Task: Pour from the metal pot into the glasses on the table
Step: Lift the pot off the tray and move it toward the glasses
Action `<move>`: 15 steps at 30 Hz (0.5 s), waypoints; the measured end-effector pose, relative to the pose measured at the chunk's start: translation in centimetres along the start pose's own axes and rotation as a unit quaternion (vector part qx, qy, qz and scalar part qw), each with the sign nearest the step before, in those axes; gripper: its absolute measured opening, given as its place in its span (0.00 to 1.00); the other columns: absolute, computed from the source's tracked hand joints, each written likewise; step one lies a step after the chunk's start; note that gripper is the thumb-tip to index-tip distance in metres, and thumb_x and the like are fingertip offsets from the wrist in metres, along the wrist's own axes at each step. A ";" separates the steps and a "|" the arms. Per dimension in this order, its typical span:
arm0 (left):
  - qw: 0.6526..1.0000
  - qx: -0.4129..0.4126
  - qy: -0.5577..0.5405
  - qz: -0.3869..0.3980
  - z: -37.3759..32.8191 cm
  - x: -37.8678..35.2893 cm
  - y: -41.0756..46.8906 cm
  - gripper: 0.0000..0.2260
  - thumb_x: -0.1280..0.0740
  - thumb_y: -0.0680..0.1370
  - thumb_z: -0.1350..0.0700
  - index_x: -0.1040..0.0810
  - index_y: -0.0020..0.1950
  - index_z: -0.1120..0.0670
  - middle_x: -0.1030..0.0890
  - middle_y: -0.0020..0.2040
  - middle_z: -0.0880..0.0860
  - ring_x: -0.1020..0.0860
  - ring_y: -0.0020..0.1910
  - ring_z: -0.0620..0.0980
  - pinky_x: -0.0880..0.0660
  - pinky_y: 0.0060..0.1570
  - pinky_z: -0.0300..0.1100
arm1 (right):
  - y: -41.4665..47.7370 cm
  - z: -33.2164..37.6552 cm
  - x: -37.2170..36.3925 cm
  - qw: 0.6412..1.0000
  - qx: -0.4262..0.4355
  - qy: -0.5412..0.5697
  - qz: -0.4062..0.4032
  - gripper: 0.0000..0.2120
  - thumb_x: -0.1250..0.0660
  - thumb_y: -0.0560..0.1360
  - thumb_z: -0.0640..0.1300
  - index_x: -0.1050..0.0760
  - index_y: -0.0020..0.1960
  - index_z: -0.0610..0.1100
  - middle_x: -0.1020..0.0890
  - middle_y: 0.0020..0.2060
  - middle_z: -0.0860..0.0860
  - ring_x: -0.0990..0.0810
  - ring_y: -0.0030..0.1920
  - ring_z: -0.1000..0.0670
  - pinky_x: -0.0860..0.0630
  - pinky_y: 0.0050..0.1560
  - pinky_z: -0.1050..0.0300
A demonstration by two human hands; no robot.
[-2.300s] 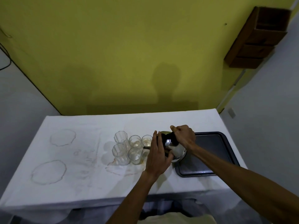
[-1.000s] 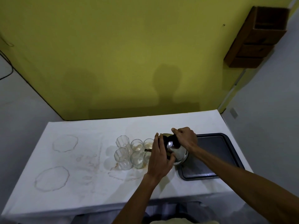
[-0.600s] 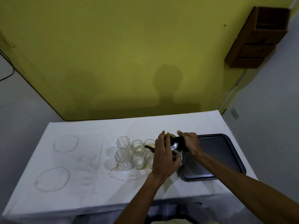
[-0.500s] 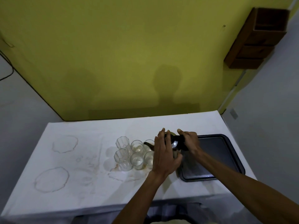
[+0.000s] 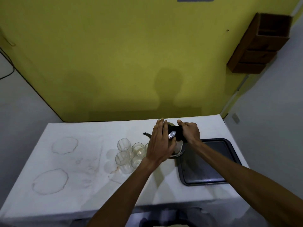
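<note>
The metal pot [image 5: 172, 135] is held above the table, its dark spout pointing left over the glasses. My right hand [image 5: 190, 132] grips its black handle. My left hand [image 5: 159, 143] lies flat with straight fingers against the pot's lid and near side, hiding most of the body. Several clear glasses [image 5: 129, 153] stand clustered just left of the pot; some hold a little pale liquid, and part of the cluster is hidden behind my left hand.
A dark tray [image 5: 211, 167] lies at the table's right end, its left edge under the pot. The white tablecloth [image 5: 73, 161] shows ring stains at left and a spill by the glasses. A yellow wall stands behind; a brown shelf [image 5: 260, 45] hangs upper right.
The pot has come up from its tilt; the spout now rides higher and level above the glasses. Both hands rose with it, the left staying pressed on the lid.
</note>
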State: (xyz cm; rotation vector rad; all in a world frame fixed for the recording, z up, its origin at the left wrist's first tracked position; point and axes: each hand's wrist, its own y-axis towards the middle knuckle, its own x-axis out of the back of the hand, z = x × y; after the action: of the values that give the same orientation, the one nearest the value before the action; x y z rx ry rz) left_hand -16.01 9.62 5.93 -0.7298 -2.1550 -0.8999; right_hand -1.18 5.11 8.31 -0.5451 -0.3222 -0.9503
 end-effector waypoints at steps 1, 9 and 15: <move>1.000 -0.001 0.000 0.005 0.4 0.0 0.1 0.31 0.38 0.78 0.50 0.39 0.76 0.65 0.38 0.76 0.63 0.41 0.77 0.59 0.39 0.73 0.53 | 0.1 0.2 -0.1 1.000 0.002 -0.015 -0.001 0.23 0.33 0.75 0.60 0.21 0.35 0.40 0.17 0.36 0.44 0.20 0.43 0.40 0.28 0.47 0.52; 0.999 0.011 0.011 0.047 2.1 -0.1 0.0 0.33 0.43 0.80 0.45 0.40 0.76 0.67 0.40 0.77 0.65 0.43 0.78 0.59 0.42 0.74 0.53 | 0.3 1.0 -1.1 0.995 0.014 -0.101 0.004 0.21 0.35 0.74 0.61 0.18 0.40 0.44 0.17 0.42 0.45 0.19 0.48 0.40 0.27 0.48 0.53; 0.997 0.046 -0.007 0.062 2.3 -0.8 -1.2 0.34 0.45 0.80 0.43 0.44 0.77 0.67 0.42 0.78 0.64 0.46 0.78 0.59 0.42 0.75 0.54 | 0.2 1.1 -1.7 0.990 0.037 -0.134 0.003 0.19 0.34 0.74 0.60 0.16 0.44 0.45 0.15 0.49 0.43 0.18 0.52 0.39 0.29 0.47 0.54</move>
State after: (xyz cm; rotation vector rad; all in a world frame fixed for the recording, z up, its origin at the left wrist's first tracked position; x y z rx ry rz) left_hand -17.22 10.42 3.64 -0.8164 -2.1230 -0.7281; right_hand -2.00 7.02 8.35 -0.6057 -0.5937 -0.8555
